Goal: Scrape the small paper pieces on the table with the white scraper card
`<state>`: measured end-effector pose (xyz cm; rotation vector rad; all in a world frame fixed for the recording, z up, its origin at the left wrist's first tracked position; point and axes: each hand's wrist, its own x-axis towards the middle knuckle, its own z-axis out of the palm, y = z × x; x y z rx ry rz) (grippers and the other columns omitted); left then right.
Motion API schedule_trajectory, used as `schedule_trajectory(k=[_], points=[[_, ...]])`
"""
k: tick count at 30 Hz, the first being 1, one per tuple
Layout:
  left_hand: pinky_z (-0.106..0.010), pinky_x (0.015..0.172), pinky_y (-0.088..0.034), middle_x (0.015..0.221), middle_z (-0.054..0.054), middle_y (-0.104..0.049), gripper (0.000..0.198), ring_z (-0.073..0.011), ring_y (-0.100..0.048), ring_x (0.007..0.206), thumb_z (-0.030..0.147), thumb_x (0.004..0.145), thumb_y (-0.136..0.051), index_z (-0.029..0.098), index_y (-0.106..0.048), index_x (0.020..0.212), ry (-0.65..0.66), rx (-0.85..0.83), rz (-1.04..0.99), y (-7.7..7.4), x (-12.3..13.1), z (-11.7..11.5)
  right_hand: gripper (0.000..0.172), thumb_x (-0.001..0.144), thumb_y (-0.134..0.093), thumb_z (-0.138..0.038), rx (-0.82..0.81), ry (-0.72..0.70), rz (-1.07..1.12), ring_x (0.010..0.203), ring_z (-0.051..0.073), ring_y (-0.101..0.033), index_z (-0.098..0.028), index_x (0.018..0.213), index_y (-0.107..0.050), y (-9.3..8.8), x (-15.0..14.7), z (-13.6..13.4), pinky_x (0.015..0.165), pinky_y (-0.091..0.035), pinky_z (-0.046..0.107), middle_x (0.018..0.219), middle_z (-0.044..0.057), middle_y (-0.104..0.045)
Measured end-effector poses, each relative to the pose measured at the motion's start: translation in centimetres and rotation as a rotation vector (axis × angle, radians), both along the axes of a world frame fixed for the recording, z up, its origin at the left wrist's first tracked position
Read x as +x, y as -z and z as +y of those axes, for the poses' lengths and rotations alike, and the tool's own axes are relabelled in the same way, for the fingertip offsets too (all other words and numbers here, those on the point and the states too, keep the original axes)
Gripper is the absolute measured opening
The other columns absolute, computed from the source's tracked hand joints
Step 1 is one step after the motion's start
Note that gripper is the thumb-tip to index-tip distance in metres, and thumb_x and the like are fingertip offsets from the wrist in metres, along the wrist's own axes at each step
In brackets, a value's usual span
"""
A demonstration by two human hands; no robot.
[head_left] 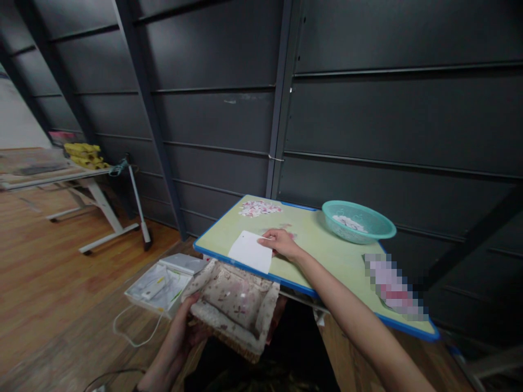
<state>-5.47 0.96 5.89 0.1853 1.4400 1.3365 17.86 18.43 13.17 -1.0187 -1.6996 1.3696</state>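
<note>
My left hand [191,318] grips the left side of a basket [233,288] lined with pale patterned cloth, its brown woven underside showing at the front. The basket is tilted, just below the near edge of a yellow-green tabletop with a blue rim [322,256]. My right hand [283,243] pinches the right side of a white card [250,251] with a small hole near one corner. That card lies at the table's near edge, above the basket. Small pinkish pieces [286,227] lie just beyond my right hand, partly hidden by it.
A heap of small white-and-pink pieces [259,208] sits at the far left of the tabletop. To the right stand a turquoise bowl [368,218] with similar pieces and a blurred-out packet [394,288]. A white box [163,283] with a cable stands left of the table.
</note>
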Motion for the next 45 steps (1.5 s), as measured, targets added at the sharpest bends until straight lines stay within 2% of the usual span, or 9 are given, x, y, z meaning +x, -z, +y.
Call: schedule_trajectory(k=[2,5,9,18,29,34,37,40,45], points=[[-0.041,0.052,-0.057,0.062,0.001,-0.057,0.040,-0.0212,-0.063,0.052,0.040,0.071,-0.066,0.016,-0.054,0.101,0.013,0.009,0.013,0.1,0.0,0.0,0.037,0.060,-0.073,-0.047,-0.021,0.005,0.054,0.048,0.009,-0.051,-0.014,0.074,-0.063,-0.2,0.1,0.1,0.040,-0.035,0.018,0.059,0.000,-0.061],[-0.040,0.053,-0.057,0.062,0.002,-0.057,0.035,-0.0202,-0.063,0.052,0.040,0.073,-0.065,0.017,-0.054,0.097,0.030,0.015,0.028,0.1,0.1,-0.1,0.035,0.059,-0.072,-0.044,-0.005,0.136,0.102,0.046,0.009,-0.050,-0.014,0.073,-0.062,-0.5,0.7,0.7,0.040,-0.034,0.018,0.057,-0.001,-0.060],[-0.041,0.055,-0.057,0.064,-0.001,-0.060,0.034,-0.0221,-0.065,0.055,0.038,0.075,-0.063,0.016,-0.054,0.099,0.044,0.014,0.016,0.1,0.3,-0.1,0.027,0.057,-0.072,-0.036,0.066,0.201,0.003,0.043,0.009,-0.047,-0.013,0.065,-0.061,-0.7,2.0,1.4,0.039,-0.032,0.019,0.050,-0.001,-0.057],[-0.040,0.058,-0.058,0.064,-0.002,-0.064,0.040,-0.0217,-0.066,0.057,0.035,0.079,-0.060,0.019,-0.050,0.114,0.075,0.030,-0.029,0.5,1.0,-0.6,0.027,0.057,-0.076,-0.033,-0.103,-0.082,-0.070,0.039,0.008,-0.049,-0.013,0.063,-0.059,-0.6,3.2,1.2,0.035,-0.037,0.018,0.047,-0.002,-0.057],[-0.044,0.061,-0.058,0.079,-0.002,-0.067,0.055,-0.0230,-0.067,0.061,0.037,0.078,-0.062,0.026,-0.043,0.128,0.098,0.053,-0.026,0.6,1.0,-0.8,0.031,0.055,-0.079,-0.036,-0.093,-0.160,-0.097,0.042,0.008,-0.049,-0.013,0.067,-0.063,-1.0,3.4,1.0,0.038,-0.036,0.018,0.051,-0.002,-0.057],[-0.043,0.059,-0.058,0.075,-0.002,-0.066,0.047,-0.0217,-0.067,0.057,0.035,0.079,-0.060,0.022,-0.046,0.122,0.105,0.049,-0.017,0.7,1.0,-0.7,0.038,0.062,-0.072,-0.047,0.098,0.237,0.072,0.047,0.010,-0.049,-0.012,0.077,-0.068,-1.2,4.0,1.9,0.042,-0.033,0.020,0.058,0.001,-0.061],[-0.043,0.060,-0.058,0.075,-0.003,-0.067,0.042,-0.0218,-0.067,0.058,0.035,0.079,-0.060,0.020,-0.048,0.117,0.105,0.061,-0.025,0.5,1.1,-0.6,0.039,0.065,-0.067,-0.049,0.266,0.436,0.064,0.054,0.014,-0.054,-0.011,0.073,-0.069,-1.6,4.1,2.3,0.047,-0.037,0.023,0.063,0.005,-0.066],[-0.044,0.059,-0.058,0.067,-0.002,-0.065,0.042,-0.0225,-0.066,0.056,0.036,0.079,-0.060,0.019,-0.049,0.115,0.070,0.028,-0.032,0.2,1.4,-0.6,0.036,0.072,-0.063,-0.047,0.430,0.423,-0.039,0.065,0.019,-0.061,-0.012,0.075,-0.071,-2.0,3.3,0.9,0.056,-0.044,0.027,0.075,0.009,-0.071],[-0.042,0.059,-0.058,0.069,-0.002,-0.065,0.044,-0.0215,-0.066,0.058,0.039,0.078,-0.061,0.019,-0.050,0.116,0.075,0.030,-0.035,-0.1,1.5,-0.7,0.022,0.087,-0.053,-0.033,0.843,0.306,-0.297,0.074,0.018,-0.067,-0.020,0.092,-0.071,-0.7,1.1,-5.7,0.067,-0.049,0.026,0.088,0.006,-0.073]])
